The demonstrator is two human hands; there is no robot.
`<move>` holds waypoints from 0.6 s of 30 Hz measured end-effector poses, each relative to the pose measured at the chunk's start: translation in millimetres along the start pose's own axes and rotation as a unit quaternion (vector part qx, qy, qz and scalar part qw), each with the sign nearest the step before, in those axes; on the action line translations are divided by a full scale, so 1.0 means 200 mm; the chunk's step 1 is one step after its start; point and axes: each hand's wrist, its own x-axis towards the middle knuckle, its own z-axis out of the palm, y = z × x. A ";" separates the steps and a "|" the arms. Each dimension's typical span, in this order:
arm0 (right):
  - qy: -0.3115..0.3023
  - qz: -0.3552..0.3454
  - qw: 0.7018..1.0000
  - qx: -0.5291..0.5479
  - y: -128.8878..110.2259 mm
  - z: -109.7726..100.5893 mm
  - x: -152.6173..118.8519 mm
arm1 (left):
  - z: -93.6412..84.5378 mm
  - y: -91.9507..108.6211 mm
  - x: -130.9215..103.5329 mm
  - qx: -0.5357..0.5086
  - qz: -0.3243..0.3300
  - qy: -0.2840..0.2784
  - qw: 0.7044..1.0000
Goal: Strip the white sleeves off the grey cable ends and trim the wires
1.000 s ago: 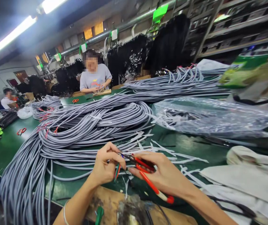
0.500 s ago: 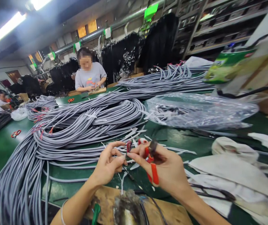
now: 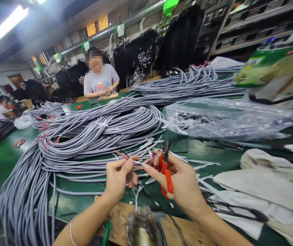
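Observation:
My left hand [image 3: 119, 179] is closed in a pinch on thin coloured wires [image 3: 121, 154]; a red one and a dark one stick out past its fingertips. My right hand [image 3: 184, 179] carries red-handled pliers [image 3: 169, 179] in its palm, dark jaws pointing up. Its thumb and forefinger meet the blue and red wires close to the left fingertips. Behind both hands lie looped grey cables [image 3: 102, 140] with white strips scattered over their near edge. Where the held wires lead is hidden by my fingers.
A wooden board [image 3: 119, 217] with a dark, crusted lump sits below my hands on the green table [image 3: 77, 208]. To the right are a clear plastic bag [image 3: 238, 118] and white cloths [image 3: 259, 184]. A co-worker [image 3: 101, 80] sits across; orange-handled scissors [image 3: 20, 143] lie left.
The wires between my hands have fanned out, with a red end now pointing left past my left fingers. The pliers stand more upright in my right hand. The view has shifted slightly.

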 end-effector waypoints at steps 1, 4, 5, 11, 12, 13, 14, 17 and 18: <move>0.001 0.006 1.000 0.007 0.00 0.00 0.00 | 0.00 0.00 0.00 -0.011 -0.007 0.004 1.000; 0.001 0.023 1.000 0.020 0.02 0.00 0.00 | 0.01 0.01 0.01 -0.035 -0.021 0.021 0.999; -0.001 0.030 0.999 0.022 0.03 0.00 0.00 | 0.02 0.00 0.01 -0.038 -0.026 0.026 0.999; 0.003 0.068 0.997 0.046 0.05 -0.01 0.02 | 0.00 -0.01 0.00 -0.008 0.019 -0.008 1.000; 0.005 0.074 0.996 0.048 0.04 -0.02 0.02 | -0.01 -0.01 0.00 0.009 0.041 -0.034 0.999; 0.004 0.081 0.995 0.049 0.03 -0.02 0.03 | -0.02 0.00 -0.01 0.032 0.064 -0.064 0.995; -0.001 0.092 0.994 0.052 0.02 -0.03 0.03 | -0.03 0.01 -0.02 0.057 0.089 -0.094 0.990; -0.054 0.140 0.986 0.069 0.00 -0.03 0.04 | -0.04 0.04 -0.04 0.140 0.181 -0.162 0.960; -0.084 0.156 0.981 0.074 0.00 -0.02 0.04 | -0.05 0.04 -0.04 0.167 0.216 -0.174 0.946</move>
